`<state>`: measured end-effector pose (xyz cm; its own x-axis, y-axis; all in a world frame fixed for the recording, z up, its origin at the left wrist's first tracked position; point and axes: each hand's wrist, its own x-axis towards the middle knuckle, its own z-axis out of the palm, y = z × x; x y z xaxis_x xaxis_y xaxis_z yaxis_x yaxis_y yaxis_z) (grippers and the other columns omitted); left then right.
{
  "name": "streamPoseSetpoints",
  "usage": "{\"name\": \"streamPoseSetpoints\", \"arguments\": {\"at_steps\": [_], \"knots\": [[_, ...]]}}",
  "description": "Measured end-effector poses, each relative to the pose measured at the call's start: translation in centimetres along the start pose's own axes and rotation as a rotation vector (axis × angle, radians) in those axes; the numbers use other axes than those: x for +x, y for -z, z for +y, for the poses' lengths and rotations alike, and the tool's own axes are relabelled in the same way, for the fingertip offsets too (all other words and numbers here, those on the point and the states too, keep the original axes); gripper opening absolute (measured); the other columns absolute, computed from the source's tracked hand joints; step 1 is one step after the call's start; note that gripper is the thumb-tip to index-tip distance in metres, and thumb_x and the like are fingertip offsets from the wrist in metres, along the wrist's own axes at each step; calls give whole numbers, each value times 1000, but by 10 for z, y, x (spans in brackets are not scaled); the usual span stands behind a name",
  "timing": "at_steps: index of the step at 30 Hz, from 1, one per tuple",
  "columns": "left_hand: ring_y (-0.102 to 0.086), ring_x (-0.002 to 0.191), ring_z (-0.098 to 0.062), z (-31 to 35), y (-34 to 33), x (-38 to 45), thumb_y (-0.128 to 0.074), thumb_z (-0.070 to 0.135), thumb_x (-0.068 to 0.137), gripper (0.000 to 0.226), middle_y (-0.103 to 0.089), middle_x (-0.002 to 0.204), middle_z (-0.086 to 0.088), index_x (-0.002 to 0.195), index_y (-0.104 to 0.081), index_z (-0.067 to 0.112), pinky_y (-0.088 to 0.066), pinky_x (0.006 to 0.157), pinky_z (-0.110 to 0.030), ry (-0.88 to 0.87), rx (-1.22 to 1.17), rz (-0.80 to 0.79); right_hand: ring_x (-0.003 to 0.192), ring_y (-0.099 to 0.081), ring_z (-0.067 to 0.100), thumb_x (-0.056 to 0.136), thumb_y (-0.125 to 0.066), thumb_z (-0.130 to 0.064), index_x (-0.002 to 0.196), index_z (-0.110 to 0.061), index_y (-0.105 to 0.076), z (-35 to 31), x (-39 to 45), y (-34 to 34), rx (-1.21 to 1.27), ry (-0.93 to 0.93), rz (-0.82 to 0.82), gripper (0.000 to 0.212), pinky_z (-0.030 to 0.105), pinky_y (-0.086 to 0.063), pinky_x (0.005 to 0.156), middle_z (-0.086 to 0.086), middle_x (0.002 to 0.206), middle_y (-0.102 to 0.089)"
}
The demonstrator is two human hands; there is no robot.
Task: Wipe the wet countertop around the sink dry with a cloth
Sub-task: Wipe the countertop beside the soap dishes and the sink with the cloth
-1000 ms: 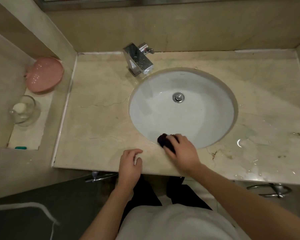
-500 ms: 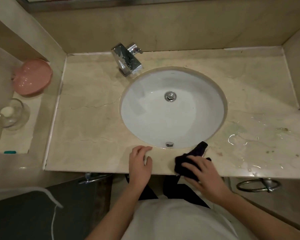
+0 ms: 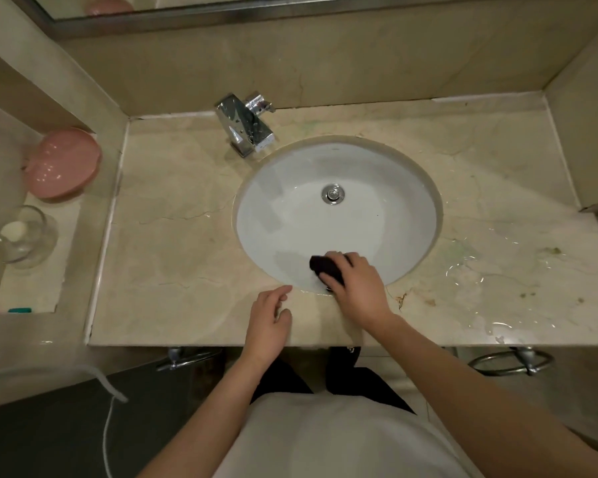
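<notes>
Cloth [image 3: 326,268] (dark, bunched) gripped by right hand [image 3: 358,288]; left hand [image 3: 269,322] rests loosely open on countertop [image 3: 173,257].

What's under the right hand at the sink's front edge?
The right hand grips a dark cloth against the sink near its front rim. The hand covers most of the cloth and whatever lies beneath it.

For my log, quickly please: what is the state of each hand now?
Left hand: open, holding nothing, resting on the countertop.
Right hand: closed, fingers gripping the dark cloth at the sink's front rim.
</notes>
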<state>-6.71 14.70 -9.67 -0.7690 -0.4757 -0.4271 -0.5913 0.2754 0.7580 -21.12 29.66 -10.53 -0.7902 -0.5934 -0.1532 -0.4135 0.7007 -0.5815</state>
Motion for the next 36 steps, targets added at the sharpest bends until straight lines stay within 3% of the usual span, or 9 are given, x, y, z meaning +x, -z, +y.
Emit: {"name": "streamPoseSetpoints", "arguments": {"at_steps": [5, 10, 13, 17, 21, 26, 32, 34, 36], "knots": [[-50, 109, -13, -1, 0, 0, -52, -3, 95, 48, -50, 115, 14, 126, -55, 35, -41, 101, -23, -1, -19, -3, 107, -59, 13, 98, -62, -33, 125, -33, -55, 38, -48, 75, 453, -250, 293, 28, 34, -47, 94, -4, 117, -63], [-50, 111, -12, -1, -1, 0, -50, -4, 95, 49, -50, 116, 14, 127, -57, 31, -41, 101, -23, -17, -21, 10, 122, -47, 25, 97, -56, -44, 135, -21, -54, 113, -112, 114, 172, -298, 314, 45, 38, -38, 104, 5, 129, -53], [-50, 108, -15, 0, -4, 1, -50, -5, 93, 50, -49, 113, 15, 126, -58, 31, -41, 99, -24, -23, 6, 25, 129, -39, 37, 92, -55, -42, 141, -21, -51, 138, -125, 94, 18, -384, 278, 53, 47, -36, 110, 14, 142, -42], [-49, 105, -16, 1, -5, 2, -51, -6, 92, 50, -48, 110, 14, 126, -59, 29, -41, 97, -24, -33, 45, 47, 120, -41, 44, 92, -69, -28, 137, -17, -54, 124, -109, 51, -94, -415, 360, 49, 55, -39, 104, 24, 139, -43], [-48, 103, -17, 3, -8, 0, -52, -6, 91, 50, -49, 110, 11, 127, -59, 28, -41, 96, -25, -22, 47, 58, 110, -49, 41, 85, -79, -23, 127, -17, -63, 76, -77, 10, -139, -222, 375, 46, 50, -44, 95, 24, 130, -52], [-49, 106, -5, 5, -5, -1, -52, -5, 94, 50, -49, 115, 8, 129, -57, 30, -37, 95, -10, 14, 31, 25, 111, -51, 31, 95, -63, -38, 129, -24, -57, 22, -19, -11, -116, -78, 181, 38, 42, -45, 93, 9, 129, -54], [-50, 111, -2, 7, -1, -3, -56, -3, 94, 48, -49, 122, 4, 132, -57, 26, -37, 87, 1, 64, 13, -14, 110, -54, 11, 98, -59, -41, 135, -30, -52, 9, -10, 15, 364, -182, 178, 39, 26, -44, 95, -5, 126, -56], [-53, 108, -5, 6, -3, -3, -58, -7, 90, 50, -52, 119, 2, 126, -58, 29, -40, 89, -6, 28, 41, 24, 111, -59, 8, 97, -62, -40, 133, -32, -52, 8, -22, 28, 685, -389, 258, 38, 19, -46, 91, -11, 121, -62], [-54, 102, -12, 6, -3, 0, -57, -10, 87, 51, -53, 110, 4, 119, -59, 29, -46, 94, -22, 4, 65, 75, 114, -61, 12, 101, -59, -33, 129, -26, -54, 4, -26, 44, 992, -556, 353, 30, 10, -46, 84, -9, 118, -64]]}}
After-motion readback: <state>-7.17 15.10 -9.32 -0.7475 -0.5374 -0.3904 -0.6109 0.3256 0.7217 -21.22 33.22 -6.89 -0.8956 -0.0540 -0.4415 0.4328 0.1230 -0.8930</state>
